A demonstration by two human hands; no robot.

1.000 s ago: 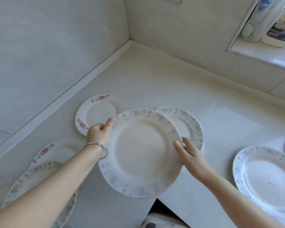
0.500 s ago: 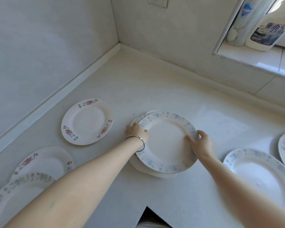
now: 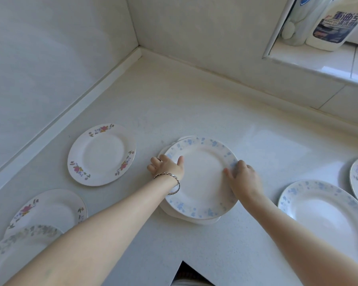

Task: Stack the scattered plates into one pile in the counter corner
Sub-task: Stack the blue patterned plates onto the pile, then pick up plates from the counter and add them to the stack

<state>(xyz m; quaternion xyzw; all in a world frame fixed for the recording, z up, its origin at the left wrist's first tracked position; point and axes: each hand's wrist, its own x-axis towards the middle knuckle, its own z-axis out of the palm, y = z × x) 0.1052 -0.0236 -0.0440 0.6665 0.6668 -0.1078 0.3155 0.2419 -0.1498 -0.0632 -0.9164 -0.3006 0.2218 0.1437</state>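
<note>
Blue plate (image 3: 201,178) gripped on pile (image 3: 194,220).
We find left hand (image 3: 166,167) and right hand (image 3: 243,178) curled round opposite rims, a sound hold; we judge it stiff, slick, breakable.

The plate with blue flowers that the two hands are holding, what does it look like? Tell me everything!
The blue-flowered plate is round, white and glossy, like china, with pale blue blossoms dotted round its rim and a plain middle. It lies flat, face up, on top of a small pile of white plates on the counter. The left hand grips its left edge, thumb on top; the right hand holds its right edge.
</note>
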